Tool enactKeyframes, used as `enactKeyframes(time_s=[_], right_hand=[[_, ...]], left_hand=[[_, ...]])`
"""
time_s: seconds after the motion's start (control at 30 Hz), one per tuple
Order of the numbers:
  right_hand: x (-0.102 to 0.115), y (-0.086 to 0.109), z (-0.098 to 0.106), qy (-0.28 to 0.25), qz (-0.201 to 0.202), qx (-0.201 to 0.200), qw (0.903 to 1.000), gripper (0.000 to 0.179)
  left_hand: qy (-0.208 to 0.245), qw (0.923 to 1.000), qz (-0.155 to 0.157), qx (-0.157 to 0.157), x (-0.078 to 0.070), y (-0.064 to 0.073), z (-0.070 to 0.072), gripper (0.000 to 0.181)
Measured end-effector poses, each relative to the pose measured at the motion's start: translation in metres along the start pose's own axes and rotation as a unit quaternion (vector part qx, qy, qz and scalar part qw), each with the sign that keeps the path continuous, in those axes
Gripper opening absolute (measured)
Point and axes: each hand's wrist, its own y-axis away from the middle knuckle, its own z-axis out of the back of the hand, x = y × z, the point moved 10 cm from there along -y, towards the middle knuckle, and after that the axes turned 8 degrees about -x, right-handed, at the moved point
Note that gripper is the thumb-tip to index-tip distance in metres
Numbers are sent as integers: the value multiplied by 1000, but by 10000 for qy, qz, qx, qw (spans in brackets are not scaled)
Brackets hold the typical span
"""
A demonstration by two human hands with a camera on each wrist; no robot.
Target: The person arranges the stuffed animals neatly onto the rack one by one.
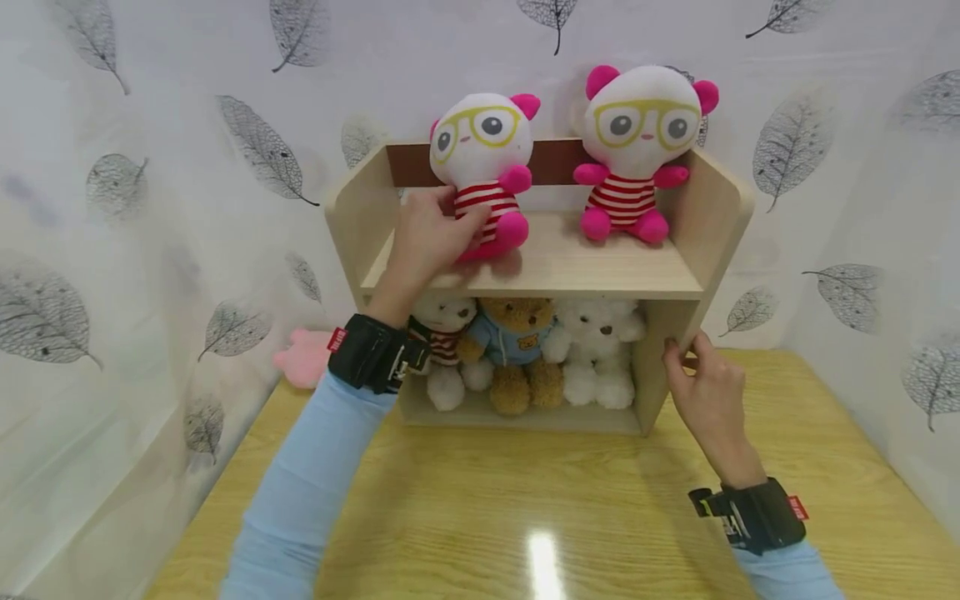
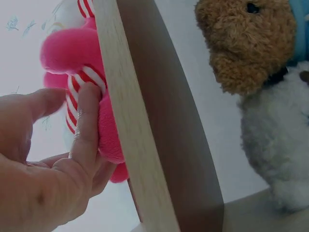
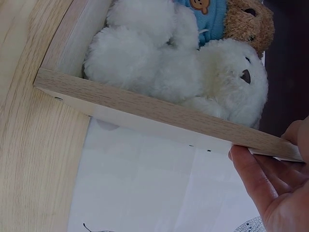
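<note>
A plush panda (image 1: 480, 150) with pink ears, yellow glasses and a red-striped body leans at the left of the small wooden shelf's upper board (image 1: 600, 267). My left hand (image 1: 435, 233) holds it low on its striped body, thumb in front; the left wrist view shows the fingers (image 2: 86, 125) against the stripes and pink limbs. At the upper right sits a matching plush panda (image 1: 633, 196), untouched. My right hand (image 1: 712, 400) grips the front edge of the shelf's right side panel (image 1: 656, 367), thumb inside and fingers outside.
The lower compartment holds a white plush in striped clothes (image 1: 446, 354), a brown teddy bear (image 1: 517, 350) in a blue hoodie and a fluffy white plush (image 1: 600, 354). A pink plush (image 1: 302, 358) lies left of the shelf on the wooden table (image 1: 480, 500). Leaf-patterned cloth (image 1: 187, 83) hangs behind.
</note>
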Motion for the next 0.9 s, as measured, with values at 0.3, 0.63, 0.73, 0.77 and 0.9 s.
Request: enactKeyframes(time_s=[0.3, 0.63, 0.73, 0.77, 0.9], right_hand=[[-1, 0, -1, -38, -58, 47, 10000, 15], [-1, 2, 0, 13, -14, 65, 10000, 15], [0, 2, 0, 29, -19, 55, 10000, 15], [0, 1, 0, 17, -28, 51, 10000, 16], [-1, 2, -1, 17, -100, 53, 9999, 15]], left_hand=[[177, 9985, -523, 53, -12, -9, -21, 54], [614, 9922, -948, 527, -24, -11, -46, 62], [655, 9911, -960, 649, -28, -10, -52, 59], [651, 9908, -969, 678, -30, -10, -54, 58], [751, 9895, -898, 853, -33, -9, -62, 64]])
